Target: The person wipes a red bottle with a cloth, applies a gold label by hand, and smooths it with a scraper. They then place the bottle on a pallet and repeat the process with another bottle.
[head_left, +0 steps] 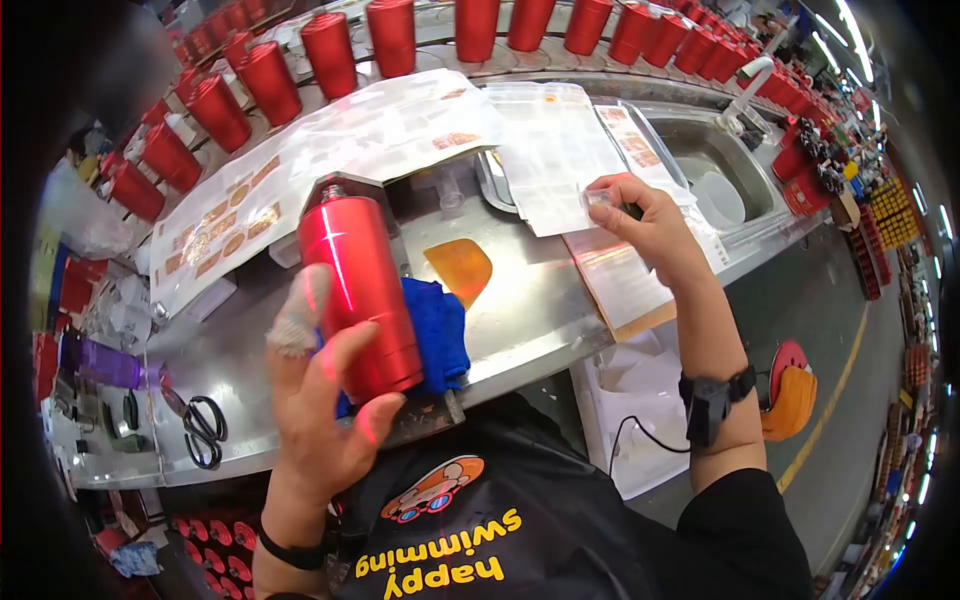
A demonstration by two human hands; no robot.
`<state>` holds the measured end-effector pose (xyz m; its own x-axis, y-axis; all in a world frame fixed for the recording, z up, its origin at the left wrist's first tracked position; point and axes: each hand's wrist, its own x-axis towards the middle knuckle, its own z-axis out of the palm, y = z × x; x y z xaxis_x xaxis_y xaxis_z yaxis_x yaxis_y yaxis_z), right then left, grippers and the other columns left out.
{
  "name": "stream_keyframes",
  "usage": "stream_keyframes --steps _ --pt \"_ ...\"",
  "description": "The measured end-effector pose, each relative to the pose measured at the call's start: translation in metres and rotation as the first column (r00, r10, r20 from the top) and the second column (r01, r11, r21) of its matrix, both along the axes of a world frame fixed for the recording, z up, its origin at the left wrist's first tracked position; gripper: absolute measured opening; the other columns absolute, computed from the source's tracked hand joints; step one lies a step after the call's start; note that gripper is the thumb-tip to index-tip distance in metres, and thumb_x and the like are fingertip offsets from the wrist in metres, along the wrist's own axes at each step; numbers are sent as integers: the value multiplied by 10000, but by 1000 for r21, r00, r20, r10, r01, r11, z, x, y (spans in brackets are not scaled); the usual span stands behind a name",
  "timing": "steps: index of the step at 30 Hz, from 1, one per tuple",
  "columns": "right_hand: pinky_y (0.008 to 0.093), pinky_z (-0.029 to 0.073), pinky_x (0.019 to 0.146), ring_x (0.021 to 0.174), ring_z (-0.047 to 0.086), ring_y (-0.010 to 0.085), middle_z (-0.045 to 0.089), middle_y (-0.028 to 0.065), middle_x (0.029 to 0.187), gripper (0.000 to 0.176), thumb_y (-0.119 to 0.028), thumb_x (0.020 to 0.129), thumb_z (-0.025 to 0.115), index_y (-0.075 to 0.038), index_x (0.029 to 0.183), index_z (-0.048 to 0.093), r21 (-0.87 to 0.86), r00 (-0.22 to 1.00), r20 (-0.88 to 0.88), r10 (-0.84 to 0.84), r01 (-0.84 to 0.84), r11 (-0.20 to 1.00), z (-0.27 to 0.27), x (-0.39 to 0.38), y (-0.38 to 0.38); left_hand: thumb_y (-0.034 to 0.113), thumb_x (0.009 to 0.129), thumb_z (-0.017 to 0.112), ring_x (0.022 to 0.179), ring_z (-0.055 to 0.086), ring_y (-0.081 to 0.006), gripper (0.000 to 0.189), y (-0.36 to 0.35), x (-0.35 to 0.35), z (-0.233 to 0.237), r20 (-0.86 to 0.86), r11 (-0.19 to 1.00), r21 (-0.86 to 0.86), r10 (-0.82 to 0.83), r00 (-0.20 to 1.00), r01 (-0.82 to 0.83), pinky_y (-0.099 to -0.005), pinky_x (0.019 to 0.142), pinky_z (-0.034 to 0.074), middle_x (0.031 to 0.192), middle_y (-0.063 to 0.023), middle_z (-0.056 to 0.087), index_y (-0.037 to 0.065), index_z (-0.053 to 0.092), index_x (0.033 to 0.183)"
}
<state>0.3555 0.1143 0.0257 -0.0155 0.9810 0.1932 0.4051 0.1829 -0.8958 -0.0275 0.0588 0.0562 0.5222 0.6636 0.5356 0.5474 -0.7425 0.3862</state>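
A glossy red metal bottle point(360, 285) with a bare threaded neck lies tilted over a blue cloth point(436, 335), its neck pointing away from me. My left hand point(325, 400) is beside and partly over its lower left side, fingers spread, one wearing a pale finger cover. Whether the fingertips press on the bottle is hard to make out. Above the white sheets point(550, 150), my right hand point(650, 225) pinches a small clear piece of film point(597, 198) between thumb and fingers. An orange, rounded flat scraper point(460, 268) rests on the steel table right of the bottle.
Printed decal sheets point(240, 205) cover the table's back left. Black-handled scissors point(204, 430) lie at the front left. A sink point(700, 150) with a faucet point(745, 95) is at right. Red bottles point(330, 55) line the conveyor behind. A white bin point(635, 400) stands below the front edge.
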Motion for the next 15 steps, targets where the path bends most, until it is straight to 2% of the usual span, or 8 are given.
stream_keyframes --steps 1,3,5,6,7,9,12,15 --pt "270 445 839 977 539 116 608 55 1130 180 -182 889 724 -67 814 607 -173 984 -178 -16 -16 985 13 -19 -6 257 743 787 1324 392 -457 600 5 8 7 -17 998 43 -34 999 35 -507 1088 329 1436 -280 415 43 571 1260" --pt "264 473 854 941 580 96 627 34 1078 168 -164 908 711 -7 915 649 -139 922 -367 119 -181 974 27 -53 -12 267 737 788 1312 399 -446 528 11 35 19 -24 994 48 -93 995 94 -509 1097 312 1397 -267 454 35 591 1168" --pt "247 438 799 921 536 102 615 71 1149 195 -149 910 688 -50 779 582 -32 883 -402 244 -280 960 31 -86 -16 269 718 793 1315 389 -448 557 15 61 23 -59 996 85 -27 998 32 -522 1111 279 1367 -252 479 22 586 1172" --pt "262 442 831 947 542 113 614 90 1164 194 -136 917 674 -43 775 580 -27 859 -423 287 -328 944 39 -100 -20 273 711 790 1319 386 -439 565 16 69 25 -85 996 87 29 996 -21 -532 1114 262 1328 -236 503 14 585 1169" --pt "296 432 911 1048 540 144 609 106 1176 189 -134 921 669 -34 786 582 -60 829 -474 298 -368 928 42 -108 -23 219 721 768 1337 379 -449 486 17 74 26 -109 992 113 73 991 -60 -497 1097 311 1382 -265 487 33 603 1138" --pt "312 425 933 1080 546 163 607 105 1181 143 -135 918 667 -18 859 612 37 881 -303 364 -371 928 40 -117 -25 203 745 745 1309 408 -420 444 21 76 21 -33 981 173 92 995 -85 -537 1102 277 1237 -232 554 -1 616 1118" --pt "307 450 901 1051 576 181 607 97 1156 158 -152 905 698 -12 954 644 165 901 -117 418 -397 903 43 -116 -26 105 774 689 1285 430 -422 294 28 66 16 16 972 214 94 995 -96 -524 1083 313 1194 -232 581 -2 653 1045" --pt "314 467 886 1085 577 233 585 111 1200 264 -147 849 752 -29 1064 656 189 931 62 359 -364 912 52 -102 -26 45 790 650 1257 450 -427 200 30 61 18 119 991 117 51 992 -65 -509 1062 346 1170 -234 593 2 671 984"
